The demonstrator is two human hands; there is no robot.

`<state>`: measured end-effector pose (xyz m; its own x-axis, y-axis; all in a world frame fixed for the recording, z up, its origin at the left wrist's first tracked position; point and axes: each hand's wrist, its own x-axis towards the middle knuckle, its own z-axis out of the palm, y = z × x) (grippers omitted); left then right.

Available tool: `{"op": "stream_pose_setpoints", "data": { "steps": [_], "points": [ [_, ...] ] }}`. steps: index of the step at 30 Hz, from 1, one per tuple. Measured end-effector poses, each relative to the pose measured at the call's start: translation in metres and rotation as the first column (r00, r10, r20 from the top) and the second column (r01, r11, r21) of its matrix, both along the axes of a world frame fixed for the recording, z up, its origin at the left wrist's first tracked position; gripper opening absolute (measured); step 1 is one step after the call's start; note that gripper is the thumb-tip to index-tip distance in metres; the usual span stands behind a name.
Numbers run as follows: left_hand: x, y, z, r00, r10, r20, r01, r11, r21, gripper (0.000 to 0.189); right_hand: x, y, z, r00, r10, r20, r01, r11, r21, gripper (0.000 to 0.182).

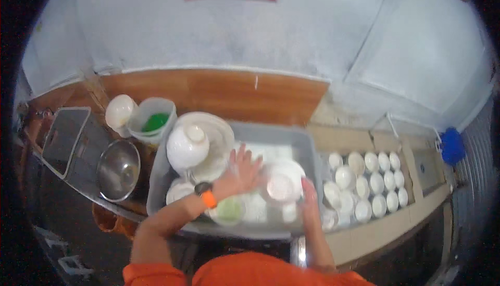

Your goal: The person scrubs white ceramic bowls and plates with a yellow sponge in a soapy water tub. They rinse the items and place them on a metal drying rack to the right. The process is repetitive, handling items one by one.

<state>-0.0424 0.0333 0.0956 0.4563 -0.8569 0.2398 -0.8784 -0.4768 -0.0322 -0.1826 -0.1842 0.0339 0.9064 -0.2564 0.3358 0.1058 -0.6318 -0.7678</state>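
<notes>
My left hand is over the middle of a grey plastic tub, its fingers spread with nothing seen in them. Close by on its right is a white bowl, blurred, whose right edge my right hand grips. Behind that bowl a second white rim shows, partly hidden. At the tub's left, an overturned white bowl rests on larger white dishes. More white dishes lie partly covered by my left forearm. A pale green round item sits near the tub's front wall.
Right of the tub, several white bowls stand in rows on a tiled counter. To the left are a steel bowl, a translucent tub with something green inside, a white bowl and a grey plastic basket.
</notes>
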Motion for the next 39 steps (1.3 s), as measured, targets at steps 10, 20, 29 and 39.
{"op": "stream_pose_setpoints", "data": {
  "steps": [10, 20, 29, 39],
  "points": [
    [-0.025, 0.107, 0.156, 0.993, 0.113, -0.024, -0.115, 0.981, -0.157, 0.043, -0.013, 0.010, 0.071, 0.903, -0.009, -0.430, 0.359, 0.564, 0.743, 0.048],
    [-0.061, 0.233, 0.017, 0.552, 0.829, 0.095, -0.771, 0.550, -0.321, 0.027, -0.053, -0.092, -0.029, 0.895, -0.333, -0.296, 0.443, 0.601, 0.665, 0.047],
    [-0.010, 0.060, -0.047, 0.769, 0.224, -0.599, -0.297, 0.955, -0.023, 0.031, -0.126, -0.267, -0.030, 0.758, -0.650, 0.055, 0.420, 0.550, 0.721, 0.050],
    [-0.002, 0.067, -0.236, 0.924, 0.327, -0.197, -0.262, 0.919, 0.295, 0.035, -0.147, -0.297, -0.203, 0.421, -0.894, -0.155, 0.675, 0.423, -0.605, 0.047]
  ]
}}
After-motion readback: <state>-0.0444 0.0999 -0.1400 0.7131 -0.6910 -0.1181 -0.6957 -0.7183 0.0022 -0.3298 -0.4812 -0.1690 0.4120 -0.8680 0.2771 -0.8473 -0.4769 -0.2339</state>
